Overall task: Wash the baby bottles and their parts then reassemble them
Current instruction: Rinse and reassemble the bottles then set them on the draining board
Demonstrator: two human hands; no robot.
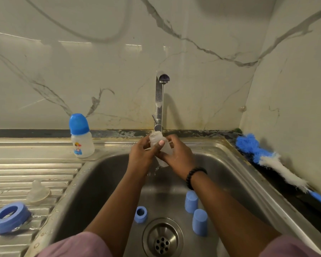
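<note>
Blue ring (10, 217) lies at far left on the ribbed draining surface (35, 169), open side up. Clear teat (38, 191) sits just beside it, further back. One capped bottle (81, 136), blue cap on, stands upright at the back corner of the sink rim, apart from the hands.

Step in hand, by my reading: rinsing a bare bottle body. Open bottle (157, 143) is held under the tap (160, 101), mouth up and tilted slightly; a thin stream of water runs down to it and drips off below into the sink (230, 164).

Left hand (141, 154): fingers curled round the bottle's side, thumb (160, 143) pressed across the front. Right hand (178, 154): fingers wrapped close round the lower part of the same bottle from the other side. Both hands closed tight on it, no gap showing. Beaded bracelet (195, 176) on the right wrist.

In the basin, near the drain (162, 238): a second blue ring (140, 214) to the left, two blue caps (191, 201) standing mouth down to the right. These look unwashed or waiting.

Bottle brush (271, 160), blue and white bristles, lies on the dark surface at far right, untouched.

Next move likely calls for tipping the water out while keeping a firm hold on wet, slippery plastic, then setting the bottle on the draining surface.
</note>
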